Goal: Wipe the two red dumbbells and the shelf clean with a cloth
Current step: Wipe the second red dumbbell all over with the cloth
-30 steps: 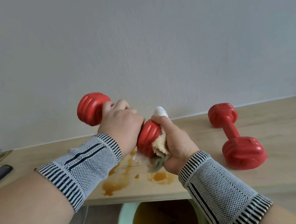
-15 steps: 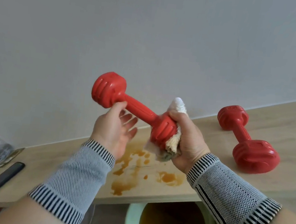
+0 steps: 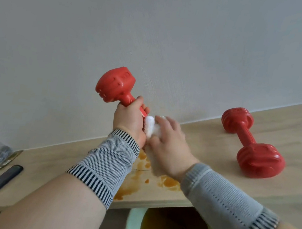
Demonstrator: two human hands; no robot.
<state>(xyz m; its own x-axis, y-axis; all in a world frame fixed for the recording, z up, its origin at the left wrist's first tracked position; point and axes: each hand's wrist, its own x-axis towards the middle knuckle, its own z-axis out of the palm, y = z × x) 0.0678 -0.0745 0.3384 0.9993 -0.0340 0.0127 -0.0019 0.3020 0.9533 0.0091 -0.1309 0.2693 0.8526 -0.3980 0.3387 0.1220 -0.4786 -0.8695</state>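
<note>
Above shelf (image 3: 210, 141), left hand (image 3: 129, 121) gripping dumbbell (image 3: 115, 84)

1 red moulded-plastic dumbbell (image 3: 116, 85) is held up off the pale wooden shelf (image 3: 210, 141), tilted, its upper head toward the wall and its lower head hidden behind a crumpled white cloth (image 3: 150, 126). The second red dumbbell (image 3: 252, 143) lies flat on the shelf to the right. Orange-brown stains (image 3: 168, 183) mark the shelf's front.
</note>
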